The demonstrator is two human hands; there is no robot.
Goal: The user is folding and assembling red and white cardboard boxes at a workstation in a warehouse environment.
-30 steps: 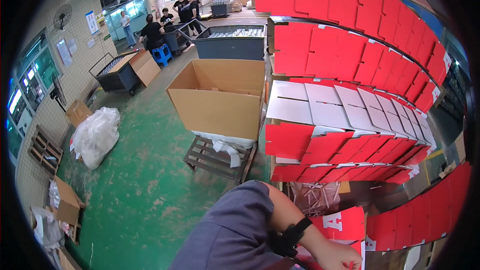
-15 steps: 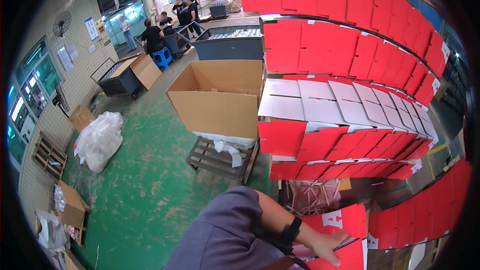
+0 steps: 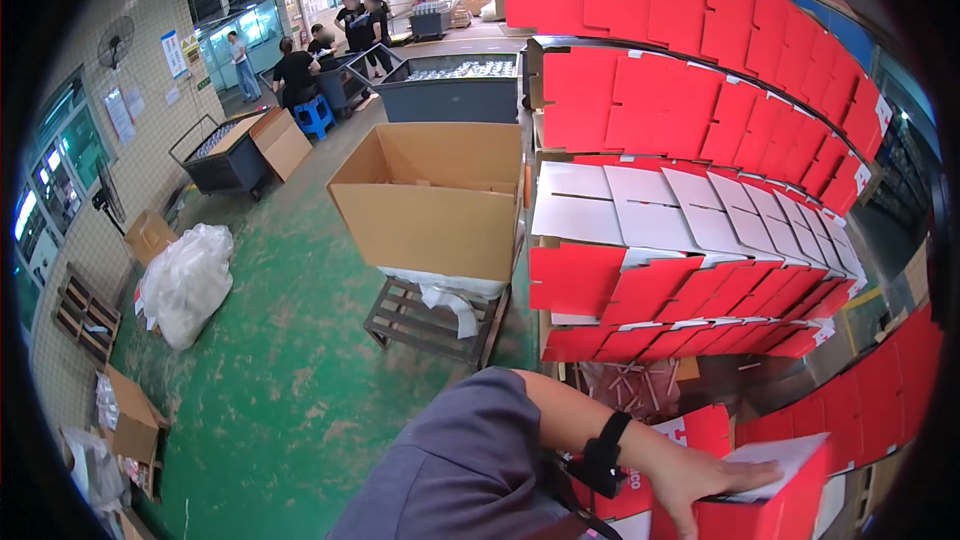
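Note:
My left arm, in a dark grey sleeve with a black band at the wrist, reaches across to the lower right. At its end my left hand [image 3: 692,480] grips a red carton [image 3: 765,520] with a white inside. The fingers lie stretched over the white panel [image 3: 785,462], and the thumb points down along the red side. The carton stands partly opened, its lower part cut off by the picture's edge. Just behind the hand are more red card pieces [image 3: 705,428] with white lettering. My right hand is out of view.
Stacked rows of red cartons [image 3: 625,100] rise at the right, one row showing white flaps [image 3: 578,202]. A large brown box [image 3: 425,230] sits on a pallet [image 3: 430,325] ahead. A plastic bag heap [image 3: 185,285] lies on the green floor. Several people [image 3: 295,70] are near dark carts [image 3: 450,95].
My left hand has shifted right and slightly up. The red carton beneath it now shows its white inside and stands more opened out. The view has turned a little.

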